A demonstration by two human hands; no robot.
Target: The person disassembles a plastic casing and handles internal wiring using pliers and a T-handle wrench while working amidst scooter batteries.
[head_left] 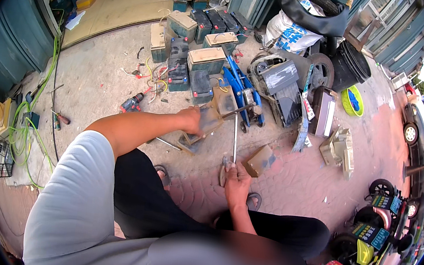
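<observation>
My left hand (190, 119) is closed at the edge of a dusty, brownish plastic casing (210, 120), low in front of me. Its fingertips are partly hidden. In my right hand (238, 181) is a long, pale metal rod (235, 135), pointing away from me. A small brown block-like piece (223, 174) lies against that hand's left side; I cannot tell whether it joins the rod. Just right of the hand stands a brown box-shaped piece (261, 160). Another tan casing (224, 100) sits beyond the left hand, with a dark bar (238, 110) across it.
Several batteries (206, 58) stand ahead, with loose wires (154, 76) beside them. A blue floor jack (243, 91) and a grey plastic machine housing (280, 83) lie beyond my hands. A cordless drill (132, 102) and screwdrivers (59, 119) are leftward. Parked scooters (368, 229) line the right.
</observation>
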